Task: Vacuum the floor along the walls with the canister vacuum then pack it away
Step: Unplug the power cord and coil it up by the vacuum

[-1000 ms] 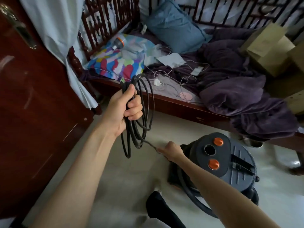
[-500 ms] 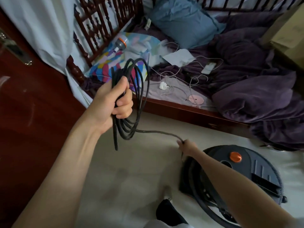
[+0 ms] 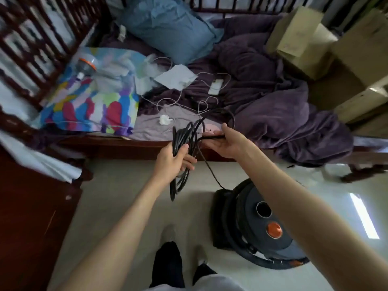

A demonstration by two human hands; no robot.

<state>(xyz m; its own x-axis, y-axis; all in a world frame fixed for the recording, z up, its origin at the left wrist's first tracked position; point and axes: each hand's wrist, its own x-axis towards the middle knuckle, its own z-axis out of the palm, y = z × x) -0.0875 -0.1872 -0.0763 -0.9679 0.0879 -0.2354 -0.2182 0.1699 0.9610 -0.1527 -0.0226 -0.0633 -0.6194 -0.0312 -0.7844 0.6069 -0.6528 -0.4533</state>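
The dark grey canister vacuum (image 3: 260,225) with an orange button stands on the pale floor at lower right, partly hidden by my right forearm. Its black power cord (image 3: 182,143) is gathered in several loops. My left hand (image 3: 172,162) grips the bundle of loops from below. My right hand (image 3: 225,142), palm up, pinches a strand of the cord just to the right of the bundle. One strand runs down from the loops to the vacuum's back.
A wooden bed (image 3: 130,143) with purple bedding (image 3: 273,106), a blue pillow (image 3: 168,28), a colourful cloth, white cables and a phone lies just ahead. Cardboard boxes (image 3: 302,40) sit at the right. A dark red cabinet (image 3: 31,217) stands at left. My feet (image 3: 168,234) are on the floor below.
My right hand rose from the floor beside the vacuum up to the loops, bringing more cord. My left hand and the bundle have shifted right and lower in view.
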